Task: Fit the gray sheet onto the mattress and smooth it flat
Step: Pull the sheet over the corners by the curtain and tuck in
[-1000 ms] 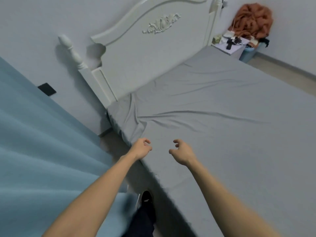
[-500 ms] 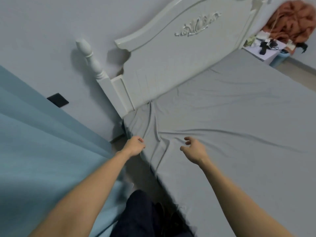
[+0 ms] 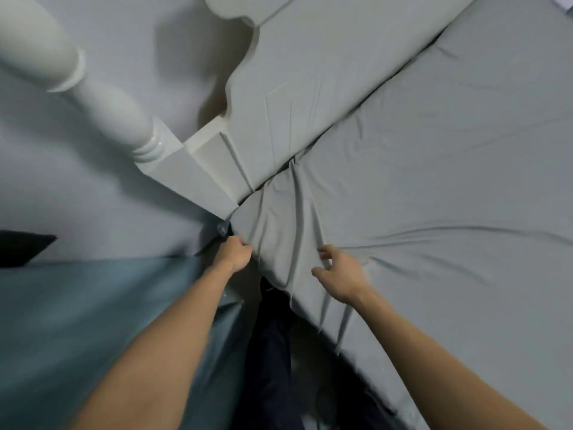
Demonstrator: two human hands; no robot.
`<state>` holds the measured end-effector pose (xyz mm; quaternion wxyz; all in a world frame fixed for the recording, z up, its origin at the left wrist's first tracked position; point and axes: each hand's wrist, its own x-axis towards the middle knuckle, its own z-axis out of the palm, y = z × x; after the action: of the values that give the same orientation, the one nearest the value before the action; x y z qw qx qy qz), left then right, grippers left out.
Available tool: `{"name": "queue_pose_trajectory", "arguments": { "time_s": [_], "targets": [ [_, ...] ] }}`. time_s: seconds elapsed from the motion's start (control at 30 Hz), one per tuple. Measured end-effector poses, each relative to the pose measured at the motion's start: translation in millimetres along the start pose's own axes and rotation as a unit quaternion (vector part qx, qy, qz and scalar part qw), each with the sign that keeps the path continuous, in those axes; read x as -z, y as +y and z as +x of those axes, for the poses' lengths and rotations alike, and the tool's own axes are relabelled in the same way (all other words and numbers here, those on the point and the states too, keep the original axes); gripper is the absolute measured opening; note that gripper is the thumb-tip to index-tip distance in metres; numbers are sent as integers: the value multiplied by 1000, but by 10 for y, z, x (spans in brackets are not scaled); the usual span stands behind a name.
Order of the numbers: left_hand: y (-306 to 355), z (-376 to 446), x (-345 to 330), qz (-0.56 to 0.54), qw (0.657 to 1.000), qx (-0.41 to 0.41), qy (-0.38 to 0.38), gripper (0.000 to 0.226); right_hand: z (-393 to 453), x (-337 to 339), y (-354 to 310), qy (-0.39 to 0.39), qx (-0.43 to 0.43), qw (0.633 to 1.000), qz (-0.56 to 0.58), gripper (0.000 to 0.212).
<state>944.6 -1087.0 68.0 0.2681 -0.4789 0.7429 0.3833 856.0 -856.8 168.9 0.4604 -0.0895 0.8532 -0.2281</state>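
The gray sheet (image 3: 434, 187) covers the mattress and bunches into folds at the near corner by the headboard. My left hand (image 3: 234, 253) pinches the sheet's edge at that corner, just below the bedpost base. My right hand (image 3: 339, 274) hovers over the wrinkled corner with fingers spread and loosely bent, holding nothing. Creases fan out from the corner across the top of the bed.
The white headboard (image 3: 310, 72) and its turned bedpost (image 3: 93, 97) stand close against the wall. A blue-green curtain (image 3: 93, 321) hangs at my left. My dark trouser leg (image 3: 273, 352) fills the narrow gap between curtain and bed.
I have leaned in much closer to the headboard corner. My left hand has moved up to the corner and taken hold of the sheet's edge; the right hand followed above the folds.
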Motion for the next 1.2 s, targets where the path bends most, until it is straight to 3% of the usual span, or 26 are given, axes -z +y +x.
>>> {"name": "queue_pose_trajectory", "arguments": {
  "time_s": [0.17,0.3,0.37,0.47,0.53,0.8,1.03,1.2],
  "targets": [
    [-119,876,26,14,999,4,32,34,833,-338,-198,-14,-32,999,1,55],
    [-372,1368,-185,-5,997,-6,75,29,1355,-647,-138,-36,-64,997,26,55],
    [-477,1516,-296,-53,991,2,121,22,1536,-780,-72,-42,-81,995,40,54],
    [-559,1622,-387,-207,960,42,181,8,1722,-939,0,-41,-96,993,55,52],
    [-602,1687,-403,-269,941,62,198,20,1822,-1017,-6,-33,-105,992,63,50],
    [-754,1730,-307,-142,964,37,223,16,2224,-1174,-350,-12,-59,998,30,49],
    [-1138,2043,-178,-191,944,104,248,17,2422,-1182,-369,13,-31,999,15,49],
    [-992,2085,-207,-264,915,114,281,14,2417,-1141,-204,44,-20,999,5,47]
  ]
}}
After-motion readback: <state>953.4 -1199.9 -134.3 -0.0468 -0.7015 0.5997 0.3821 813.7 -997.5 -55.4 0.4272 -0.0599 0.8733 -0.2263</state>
